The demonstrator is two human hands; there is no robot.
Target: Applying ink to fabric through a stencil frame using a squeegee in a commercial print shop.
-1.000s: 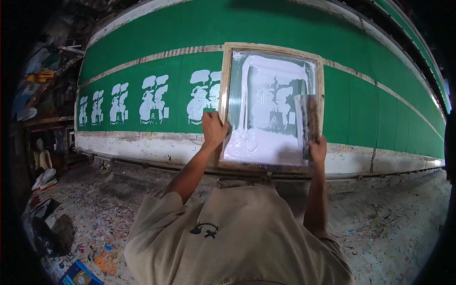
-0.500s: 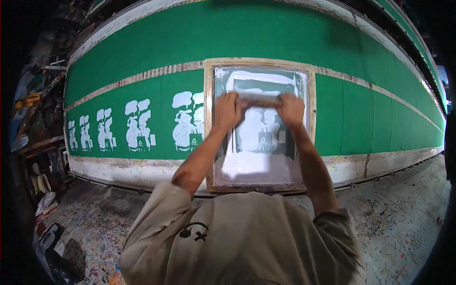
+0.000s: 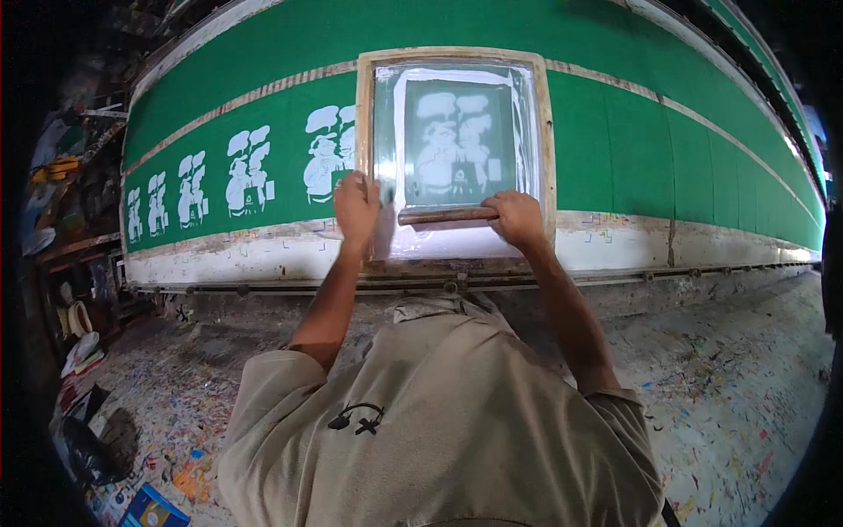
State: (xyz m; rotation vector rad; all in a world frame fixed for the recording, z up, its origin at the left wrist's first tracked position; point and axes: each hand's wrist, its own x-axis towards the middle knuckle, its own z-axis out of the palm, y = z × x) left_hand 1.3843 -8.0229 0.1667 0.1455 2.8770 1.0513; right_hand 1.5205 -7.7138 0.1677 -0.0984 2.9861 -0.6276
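Observation:
A wooden-framed printing screen (image 3: 541, 132) lies on the long green printing surface (image 3: 597, 132), white ink around its inner edges and a pale printed figure design showing through the mesh. My left hand (image 3: 357, 206) has its fingers closed on the screen's left rail. My right hand (image 3: 520, 218) grips the right end of a wooden squeegee (image 3: 435, 216), which lies crosswise in the lower part of the screen. Left of the screen, a row of white prints of two figures (image 3: 246, 171) shows on the green.
A white strip (image 3: 606, 241) and metal rail run along the table's near edge. At the far left are shelving, a yellow item (image 3: 54, 169) and assorted bags and bundles. The speckled floor (image 3: 720, 369) lies below, with a dark bag (image 3: 92, 450) at lower left.
Since half a second ago, the squeegee has moved from high in the screen to near its bottom. My left hand has left it and moved onto the left rail; my right hand still holds it.

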